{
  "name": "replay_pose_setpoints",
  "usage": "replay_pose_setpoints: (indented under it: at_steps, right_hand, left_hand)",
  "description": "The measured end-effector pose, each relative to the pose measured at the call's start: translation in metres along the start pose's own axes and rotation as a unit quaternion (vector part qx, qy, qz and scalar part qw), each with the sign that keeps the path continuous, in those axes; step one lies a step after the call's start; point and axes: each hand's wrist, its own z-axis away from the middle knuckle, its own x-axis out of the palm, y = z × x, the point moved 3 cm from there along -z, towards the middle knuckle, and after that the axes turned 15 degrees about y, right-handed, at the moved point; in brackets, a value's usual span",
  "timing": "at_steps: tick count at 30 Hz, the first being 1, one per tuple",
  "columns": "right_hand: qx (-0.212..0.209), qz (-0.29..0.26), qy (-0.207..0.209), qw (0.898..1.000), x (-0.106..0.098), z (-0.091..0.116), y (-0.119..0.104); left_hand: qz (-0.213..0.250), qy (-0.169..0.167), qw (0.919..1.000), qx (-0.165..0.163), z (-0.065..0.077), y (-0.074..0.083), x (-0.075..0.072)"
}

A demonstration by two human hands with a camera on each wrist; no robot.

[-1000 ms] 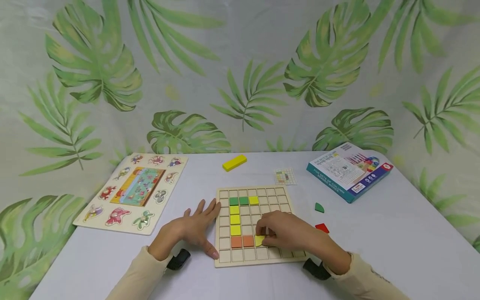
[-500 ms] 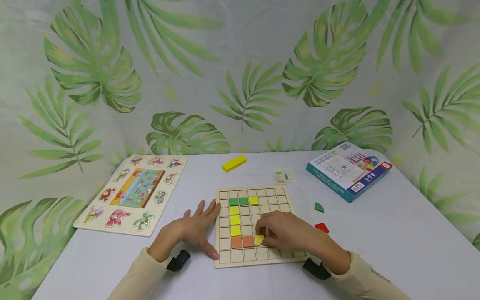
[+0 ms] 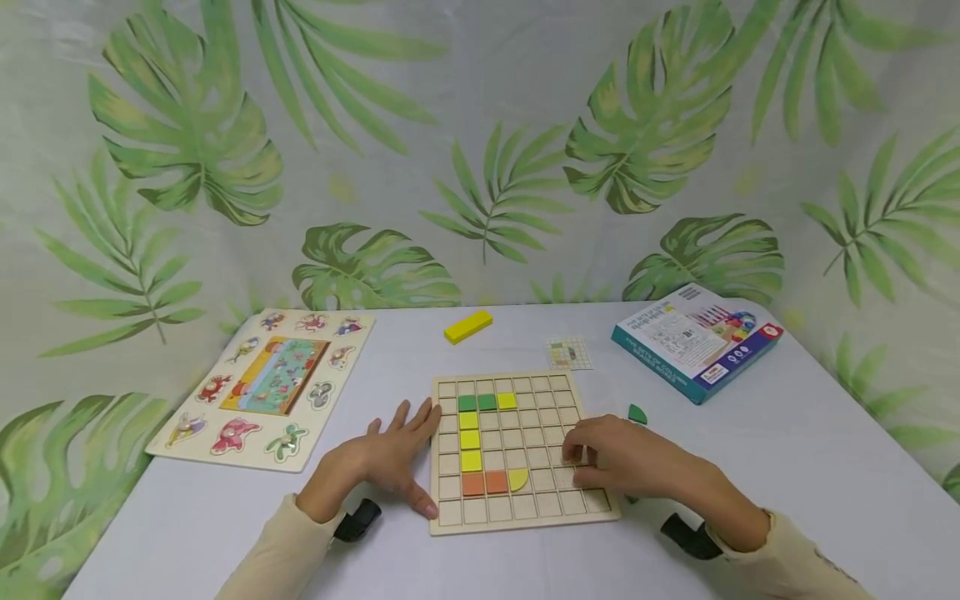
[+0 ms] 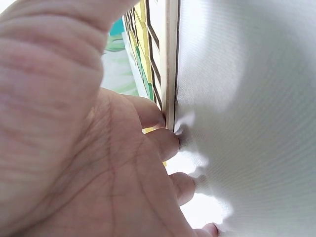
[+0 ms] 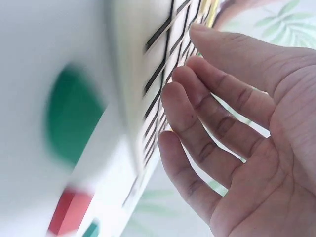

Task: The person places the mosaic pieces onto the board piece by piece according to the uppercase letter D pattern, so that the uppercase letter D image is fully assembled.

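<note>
A wooden grid board [image 3: 551, 506] lies on the white table. My left hand [image 3: 393, 462] is spread flat on the table, its thumb and fingertips against the board's left edge. Over the board's right side is my right hand [image 3: 630, 458], fingers loosely bent with nothing between them in the right wrist view. A yellow quarter-round piece [image 3: 517, 479] sits in a grid cell, right of two orange squares [image 3: 484, 483]. Yellow squares [image 3: 470, 439] form a column above them, topped by a row with two green squares [image 3: 477, 402] and another yellow one.
Beyond the right hand lies a green quarter-round piece [image 3: 637, 413]; a red piece [image 5: 70, 210] shows in the right wrist view. Behind the board are a small pattern card [image 3: 570, 353] and a yellow block [image 3: 468, 327]. A picture puzzle [image 3: 262, 387] lies left, a box [image 3: 697, 342] right.
My right hand has let go of the yellow quarter-round piece, leaving it in its cell, and has moved right to the board's right side. The left hand has stayed put.
</note>
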Motion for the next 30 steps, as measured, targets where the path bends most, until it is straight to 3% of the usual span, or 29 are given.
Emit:
replay_pose_setpoints:
  at_steps: [8,17,30]
  right_hand:
    - [0.030,0.018,0.002,0.999,-0.020,0.026,0.025]
    - [0.076,0.001,-0.031,0.997,-0.023,0.042,0.041]
    - [0.038,0.014,-0.030,0.999,-0.019,0.039,0.043]
  left_hand:
    - [-0.003,-0.002,1.0000,0.001,-0.001,0.000,0.000]
    - [0.006,-0.003,1.0000,0.000,0.000,0.000,0.001]
    - [0.011,-0.002,0.9999,-0.001,0.000,-0.001,0.002]
